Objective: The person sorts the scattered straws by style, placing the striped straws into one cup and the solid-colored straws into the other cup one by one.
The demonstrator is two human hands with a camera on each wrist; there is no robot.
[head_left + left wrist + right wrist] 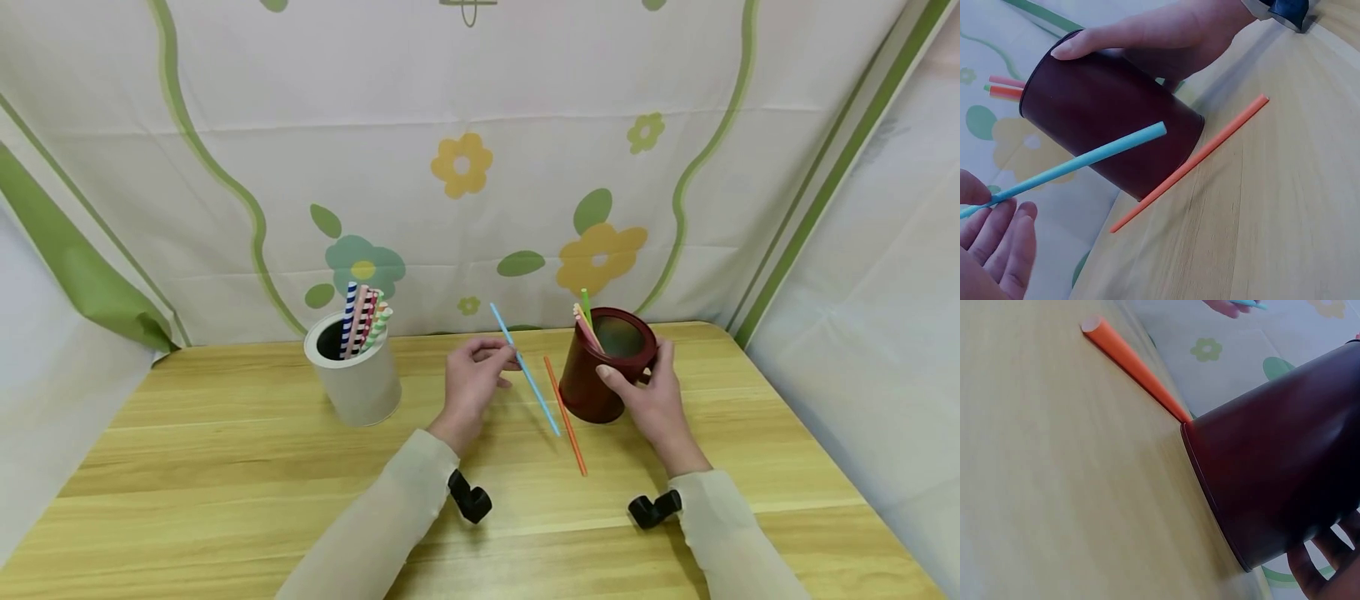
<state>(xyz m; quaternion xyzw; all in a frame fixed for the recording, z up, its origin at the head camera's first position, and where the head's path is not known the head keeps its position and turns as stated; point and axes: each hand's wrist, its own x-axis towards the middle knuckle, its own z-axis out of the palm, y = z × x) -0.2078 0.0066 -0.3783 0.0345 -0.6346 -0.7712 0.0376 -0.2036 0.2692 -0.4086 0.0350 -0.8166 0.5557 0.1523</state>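
Between thumb and fingertips, my left hand point(474, 385) pinches a light blue drinking straw point(536, 392), held slanted above the table. My right hand point(660, 410) grips a dark red cylindrical holder point(583, 385) from the right, its thumb near the rim; the other fingers are partly hidden behind it. A few pink, yellow and green straws point(586, 323) lean inside that holder. An orange straw point(567, 425) lies on the table just left of the holder. In the left wrist view, the blue straw point(1085, 159) passes in front of the holder point(1116, 106).
At the left stands a white cylindrical holder point(366, 392) with several striped paper straws point(362, 323) in it. Everything rests on a wood-grain table point(225, 492). A flower-printed cloth point(390, 167) hangs behind the table's back edge.
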